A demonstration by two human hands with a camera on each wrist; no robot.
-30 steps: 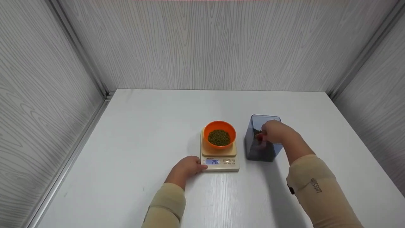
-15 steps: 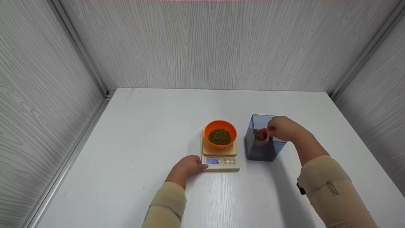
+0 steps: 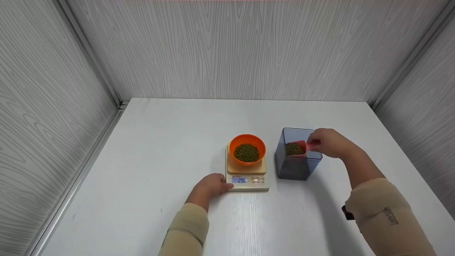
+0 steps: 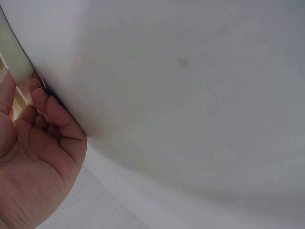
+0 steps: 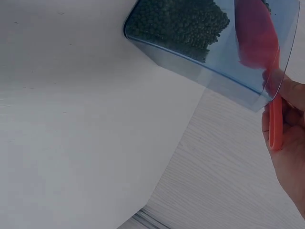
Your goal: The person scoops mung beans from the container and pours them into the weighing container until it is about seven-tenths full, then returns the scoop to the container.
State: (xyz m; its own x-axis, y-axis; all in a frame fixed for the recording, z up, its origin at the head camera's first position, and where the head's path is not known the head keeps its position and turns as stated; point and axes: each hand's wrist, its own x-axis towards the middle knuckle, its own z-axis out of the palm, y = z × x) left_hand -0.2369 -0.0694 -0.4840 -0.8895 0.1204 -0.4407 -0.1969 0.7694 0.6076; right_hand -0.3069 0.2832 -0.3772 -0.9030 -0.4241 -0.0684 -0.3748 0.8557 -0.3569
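My left hand (image 3: 211, 185) holds the front left corner of a white kitchen scale (image 3: 263, 186), its thumb on top near the lit display. In the left wrist view, the fingers (image 4: 52, 112) curl against the scale's side. An orange bowl (image 3: 262, 142) with green-brown pellets (image 3: 246, 153) stands on the scale's platform. My right hand (image 3: 328, 143) grips the handle of a pink-red scoop (image 3: 303, 144). The scoop, full of pellets, lies inside the upper part of a clear bluish container (image 3: 289, 167). More pellets (image 5: 176, 26) show through the container's wall in the right wrist view.
The white table (image 3: 160, 142) bears the scale and, just right of it, the container. Grey wood-grain panels (image 3: 227, 49) rise at the back and on both sides.
My right hand has moved right and slightly up, drawing the scoop with pellets into view inside the container. The left hand, scale and bowl keep their places.
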